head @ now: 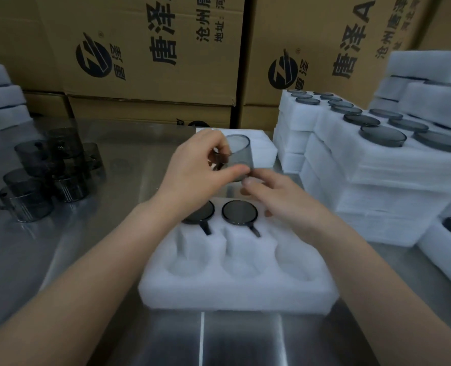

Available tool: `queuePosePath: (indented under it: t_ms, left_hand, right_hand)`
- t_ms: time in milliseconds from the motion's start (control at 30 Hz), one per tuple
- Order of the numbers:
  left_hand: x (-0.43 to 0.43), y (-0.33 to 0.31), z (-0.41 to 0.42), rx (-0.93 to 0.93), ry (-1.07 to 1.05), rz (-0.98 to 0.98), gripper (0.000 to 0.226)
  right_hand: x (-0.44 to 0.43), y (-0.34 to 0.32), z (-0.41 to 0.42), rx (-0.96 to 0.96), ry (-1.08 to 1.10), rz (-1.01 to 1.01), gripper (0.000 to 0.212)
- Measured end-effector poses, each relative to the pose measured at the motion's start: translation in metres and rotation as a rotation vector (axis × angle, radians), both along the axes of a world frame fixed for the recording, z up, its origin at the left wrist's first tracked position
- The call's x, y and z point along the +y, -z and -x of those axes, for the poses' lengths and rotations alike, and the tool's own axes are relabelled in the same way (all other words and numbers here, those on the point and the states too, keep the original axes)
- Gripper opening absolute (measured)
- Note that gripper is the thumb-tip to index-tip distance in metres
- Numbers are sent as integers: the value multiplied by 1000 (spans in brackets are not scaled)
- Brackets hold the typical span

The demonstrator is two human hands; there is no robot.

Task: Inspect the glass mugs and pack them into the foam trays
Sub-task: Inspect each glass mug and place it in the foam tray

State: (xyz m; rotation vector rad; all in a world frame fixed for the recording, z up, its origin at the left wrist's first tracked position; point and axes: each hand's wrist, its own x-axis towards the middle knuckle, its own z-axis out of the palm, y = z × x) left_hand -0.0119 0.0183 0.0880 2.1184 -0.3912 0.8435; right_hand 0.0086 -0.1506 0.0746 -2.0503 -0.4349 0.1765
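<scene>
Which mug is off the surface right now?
The mug held up over the far edge of the tray: the left hand grips it, the right hand touches its base. Two others sit in the tray; loose ones stand on the table.
</scene>
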Motion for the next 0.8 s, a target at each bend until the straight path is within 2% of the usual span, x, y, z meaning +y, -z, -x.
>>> queuePosePath:
  t_ms: [33, 167, 300, 433, 567, 633, 733, 800]
  left_hand:
    - [-5, -1, 0, -35, 2, -20, 35]
    - [-13, 1, -4, -66, -44, -18, 33]
    - [-14, 14, -8, -88, -29, -98, 31]
    - [-7, 21, -16, -84, 81, -158, 30]
    - [-4, 23, -21, -94, 158, -203, 35]
    - [-4, 23, -23, -77, 194, -151, 46]
    - [-5, 22, -23, 88, 242, 35, 72]
    - [-5, 23, -24, 208, 265, 153, 71]
  right_hand:
    - [0, -3, 0, 21, 22, -45, 14]
    - [3, -7, -1, 144, 95, -250, 28]
    - [1, -7, 1, 239, 158, -492, 22]
    - [3, -4, 2, 219, 178, -460, 13]
    - [4, 0, 4, 188, 223, -471, 28]
    - [3, 1, 4, 191, 226, -509, 27]
    - [2, 2, 4, 220, 163, -608, 34]
    - [1, 3, 4, 243, 100, -699, 34]
